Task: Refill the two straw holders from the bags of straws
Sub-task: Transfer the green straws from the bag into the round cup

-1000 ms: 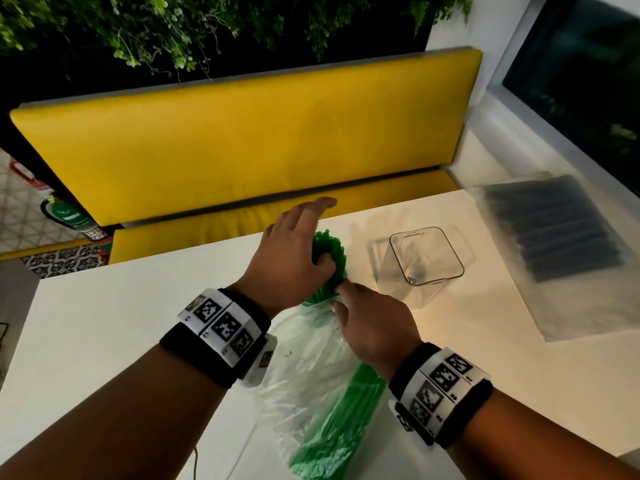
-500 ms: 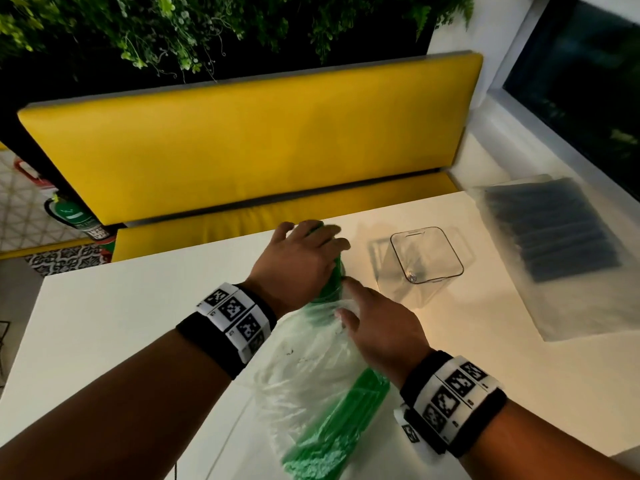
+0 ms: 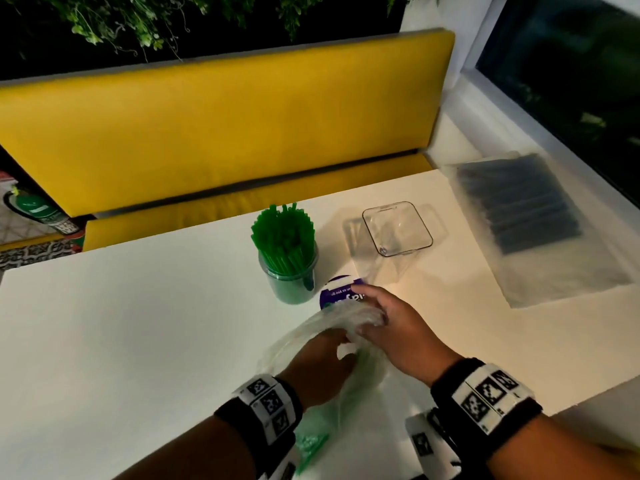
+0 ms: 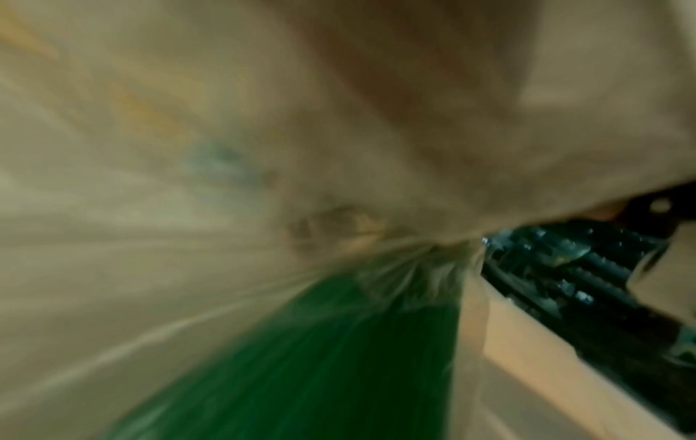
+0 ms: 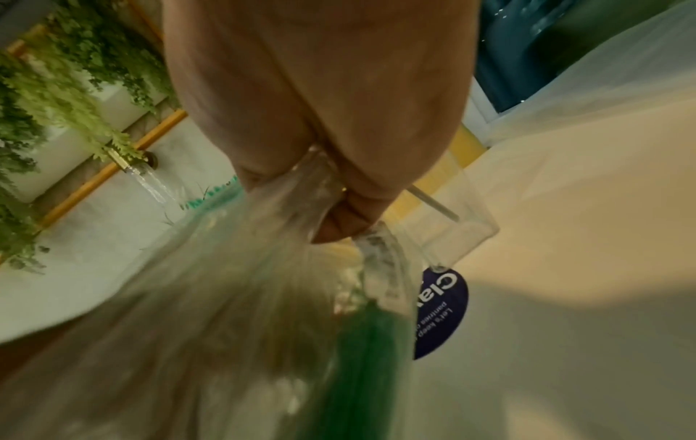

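A round clear holder [image 3: 290, 271] stands upright, packed with green straws [image 3: 282, 233]. To its right sits a square clear holder [image 3: 398, 228] with nothing in it. A crumpled clear bag [image 3: 311, 330] with green straws [image 4: 339, 357] left inside lies near the table's front. My right hand [image 3: 367, 317] grips its gathered mouth, fingers curled round the plastic [image 5: 301, 193]. My left hand [image 3: 332, 348] holds the bag just behind that, partly veiled by plastic. A flat bag of black straws [image 3: 519, 209] lies at the far right.
A purple round sticker [image 3: 341, 292] lies on the white table [image 3: 121, 323] between the round holder and my right hand. A yellow bench [image 3: 225, 133] runs behind the table. Plants hang above it, and a dark window [image 3: 571, 64] is at the right.
My left hand let go of the green straws in the round holder and drew back to the bag. The full holder now stands uncovered. My right hand still holds the bag.
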Demonstrator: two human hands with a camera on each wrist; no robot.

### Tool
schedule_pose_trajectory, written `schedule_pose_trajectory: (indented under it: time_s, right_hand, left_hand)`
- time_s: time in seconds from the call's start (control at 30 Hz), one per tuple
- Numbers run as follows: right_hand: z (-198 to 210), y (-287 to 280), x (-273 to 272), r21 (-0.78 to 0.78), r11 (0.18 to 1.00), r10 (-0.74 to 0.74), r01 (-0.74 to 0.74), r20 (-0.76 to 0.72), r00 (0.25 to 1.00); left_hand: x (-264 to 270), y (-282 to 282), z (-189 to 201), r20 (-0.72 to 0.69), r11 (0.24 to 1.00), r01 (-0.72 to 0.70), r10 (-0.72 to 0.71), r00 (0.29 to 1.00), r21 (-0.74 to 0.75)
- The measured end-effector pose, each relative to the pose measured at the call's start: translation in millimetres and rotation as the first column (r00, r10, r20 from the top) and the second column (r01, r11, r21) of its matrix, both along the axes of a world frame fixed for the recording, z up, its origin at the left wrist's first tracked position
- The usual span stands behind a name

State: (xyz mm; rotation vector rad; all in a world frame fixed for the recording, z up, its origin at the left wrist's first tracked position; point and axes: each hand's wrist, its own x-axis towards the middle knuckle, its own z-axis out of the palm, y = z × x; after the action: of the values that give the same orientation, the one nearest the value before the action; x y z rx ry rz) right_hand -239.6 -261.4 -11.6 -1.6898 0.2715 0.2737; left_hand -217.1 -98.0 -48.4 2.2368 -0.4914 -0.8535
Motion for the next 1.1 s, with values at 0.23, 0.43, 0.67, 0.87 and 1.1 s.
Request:
schedule_pose_trajectory:
  time_s: [0.23,0.43,0.67,0.87,1.1]
  right_hand:
    - [-38,-33,-30,-0.161,0.919,-0.384,0.359,-0.172,0.907]
    - [-62,-28,-59,0.162,0.98,0.026,0.116,-0.683,0.73]
    - [-51,-10,-45,0.218,0.972,0.027,0.086,-0.47,0.882]
    - [-57,-16,-40,0.043,0.996,-0.054,0.083,-0.466,0.883]
    - [-42,-19,-35,0.176,0.975,-0.085,0.136,-0.267,0.96]
  left_hand:
    - [-3,1,-39,-0.07,0.981,-0.027,0.041,0.997,0.191]
    - [-5,-3,-36,-0.241,0.982,-0.068,0.11,0.964,0.175]
    - [-8,-13,-24,-0.358,0.976,-0.185,0.134,0.924,-0.113]
    - [-8,-16,-20,-0.405,0.951,-0.285,0.216,0.888,-0.117]
    - [-6,-13,-16,-0.414,0.946,-0.258,0.158,0.896,-0.198]
